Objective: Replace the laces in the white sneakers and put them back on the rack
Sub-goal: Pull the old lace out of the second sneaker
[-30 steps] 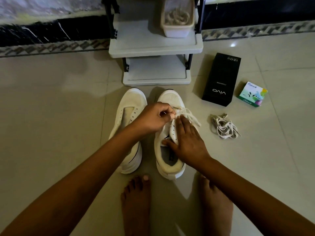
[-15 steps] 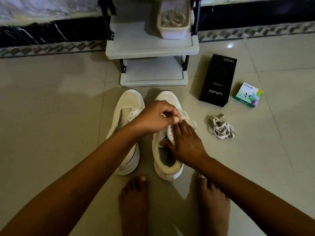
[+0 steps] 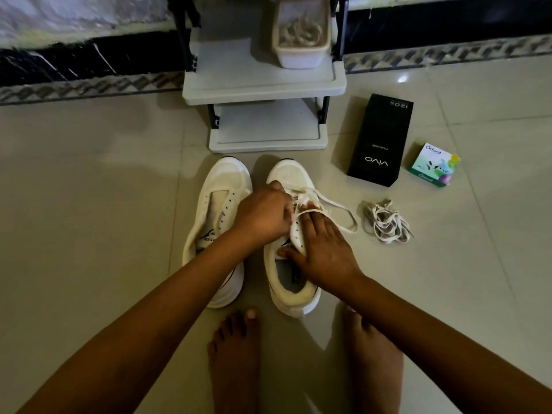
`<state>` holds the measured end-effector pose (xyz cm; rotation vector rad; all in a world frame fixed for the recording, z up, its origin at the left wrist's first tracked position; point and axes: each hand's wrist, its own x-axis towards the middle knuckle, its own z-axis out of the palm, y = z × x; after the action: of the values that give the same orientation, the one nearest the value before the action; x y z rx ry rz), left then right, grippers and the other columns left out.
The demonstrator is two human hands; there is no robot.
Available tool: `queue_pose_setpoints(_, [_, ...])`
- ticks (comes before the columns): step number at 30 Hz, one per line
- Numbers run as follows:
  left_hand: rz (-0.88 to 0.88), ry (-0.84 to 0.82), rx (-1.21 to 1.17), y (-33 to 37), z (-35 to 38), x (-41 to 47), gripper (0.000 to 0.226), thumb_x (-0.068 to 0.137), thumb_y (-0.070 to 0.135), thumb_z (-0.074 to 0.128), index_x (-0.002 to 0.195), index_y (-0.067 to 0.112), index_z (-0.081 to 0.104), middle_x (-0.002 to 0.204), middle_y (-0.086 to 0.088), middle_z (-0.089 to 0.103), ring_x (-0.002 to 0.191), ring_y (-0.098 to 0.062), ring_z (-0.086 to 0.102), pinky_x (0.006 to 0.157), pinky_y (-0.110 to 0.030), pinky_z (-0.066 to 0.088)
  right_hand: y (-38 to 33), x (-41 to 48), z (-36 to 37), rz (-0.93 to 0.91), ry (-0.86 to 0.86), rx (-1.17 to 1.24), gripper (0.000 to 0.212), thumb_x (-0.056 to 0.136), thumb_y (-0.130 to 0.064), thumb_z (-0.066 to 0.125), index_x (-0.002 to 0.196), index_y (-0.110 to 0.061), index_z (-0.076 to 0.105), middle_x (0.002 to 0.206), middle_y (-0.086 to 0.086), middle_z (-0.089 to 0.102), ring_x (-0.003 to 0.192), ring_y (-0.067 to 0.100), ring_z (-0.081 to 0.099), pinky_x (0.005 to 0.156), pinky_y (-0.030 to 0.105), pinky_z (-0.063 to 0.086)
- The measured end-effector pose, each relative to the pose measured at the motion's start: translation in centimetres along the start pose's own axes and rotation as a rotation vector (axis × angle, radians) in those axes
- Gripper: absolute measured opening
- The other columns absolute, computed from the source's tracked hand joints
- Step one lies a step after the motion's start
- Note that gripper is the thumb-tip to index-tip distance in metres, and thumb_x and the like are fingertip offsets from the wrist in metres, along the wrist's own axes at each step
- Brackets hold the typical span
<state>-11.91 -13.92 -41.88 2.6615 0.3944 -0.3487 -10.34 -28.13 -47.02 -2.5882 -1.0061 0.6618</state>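
Currently lacing, by my judgement: left hand (image 3: 263,213) pinches the lace (image 3: 334,204) at the eyelets of the right-side sneaker (image 3: 286,174), on the floor before the rack (image 3: 263,94); right hand (image 3: 322,249), fingers spread, steadies it; next needs an even pull-through.

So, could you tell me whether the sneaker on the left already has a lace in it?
No, the left sneaker shows bare eyelets, and no lace crosses its tongue.
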Motion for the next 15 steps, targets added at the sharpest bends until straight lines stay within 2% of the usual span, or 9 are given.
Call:
queue_pose_setpoints(2, [0.008,-0.074,-0.279,0.5,-1.4,-0.3,0.011,0.088,0.015,0.061,0.09,0.011,0.071,0.099,-0.004,0.064,0.096,-0.019,0.059,0.079,-0.024,0.042,0.1,-0.1,-0.3,-0.004,-0.015,-0.006,0.092,0.084,-0.074,0.025,0.151,-0.013,0.007,0.159,0.01,0.005,0.146,0.024,0.007,0.117,0.033,0.01])
queue_pose_setpoints(4, [0.003,-0.115,-0.542,1.0,-2.7,-0.9,0.009,0.088,0.014,0.063,0.081,0.014,0.068,0.087,0.003,0.065,0.091,-0.013,0.06,0.081,-0.024,0.043,0.1,-0.1,-0.4,0.0,-0.043,-0.018,0.085,0.091,-0.064,0.033,0.151,-0.014,-0.001,0.159,0.01,-0.003,0.146,0.023,0.001,0.117,0.033,0.006])
queue_pose_setpoints(7, [0.03,-0.068,-0.616,1.3,-2.8,-1.2,0.009,0.09,0.015,0.061,0.083,0.018,0.065,0.083,0.012,0.061,0.085,-0.004,0.058,0.078,-0.018,0.043,-0.2,-0.2,-0.5,0.015,-0.05,-0.012,0.085,0.092,-0.062,0.034,0.15,-0.016,-0.007,0.159,0.008,-0.008,0.146,0.023,-0.003,0.117,0.034,0.005])
queue_pose_setpoints(8, [0.025,-0.081,-0.656,1.3,-2.6,-1.3,0.005,0.09,0.016,0.06,0.089,0.017,0.065,0.086,0.012,0.061,0.084,0.0,0.056,0.076,-0.014,0.042,-0.3,-0.2,-0.5,0.01,-0.045,-0.005,0.085,0.091,-0.062,0.034,0.15,-0.016,-0.007,0.159,0.008,-0.007,0.146,0.023,-0.002,0.117,0.034,0.006])
queue_pose_setpoints(10, [0.009,-0.157,-0.706,1.0,-2.4,-1.3,0.013,0.089,0.019,0.062,0.102,0.018,0.064,0.099,0.012,0.06,0.089,0.005,0.054,0.073,-0.006,0.041,-0.4,-0.3,-0.6,-0.006,-0.02,0.018,0.086,0.09,-0.062,0.037,0.151,-0.016,-0.002,0.159,0.008,0.0,0.146,0.023,0.004,0.117,0.035,0.009])
queue_pose_setpoints(12, [0.016,-0.166,-0.487,0.3,-1.6,-0.8,0.023,0.085,0.018,0.067,0.107,0.022,0.063,0.112,0.008,0.055,0.1,0.002,0.05,0.081,-0.011,0.04,-0.3,-0.3,-0.8,-0.012,-0.011,0.041,0.087,0.089,-0.062,0.039,0.151,-0.016,-0.002,0.159,0.007,0.002,0.146,0.023,0.005,0.117,0.034,0.009])
queue_pose_setpoints(14, [0.003,-0.096,-0.102,-0.6,-0.6,-0.3,0.024,0.082,0.021,0.068,0.106,0.023,0.066,0.121,-0.001,0.051,0.112,-0.015,0.05,0.092,-0.024,0.041,-0.3,-0.3,-0.8,0.001,-0.034,0.026,0.089,0.09,-0.062,0.037,0.15,-0.016,-0.009,0.159,0.007,-0.005,0.146,0.022,0.0,0.117,0.032,0.005])
queue_pose_setpoints(15, [-0.025,-0.059,-0.006,-0.9,-0.1,-0.1,0.022,0.082,0.024,0.067,0.104,0.022,0.068,0.122,-0.004,0.051,0.113,-0.02,0.049,0.094,-0.029,0.042,-0.3,-0.3,-0.8,0.007,-0.043,0.012,0.088,0.09,-0.062,0.036,0.15,-0.016,-0.01,0.159,0.007,-0.008,0.146,0.022,-0.001,0.116,0.031,0.003])
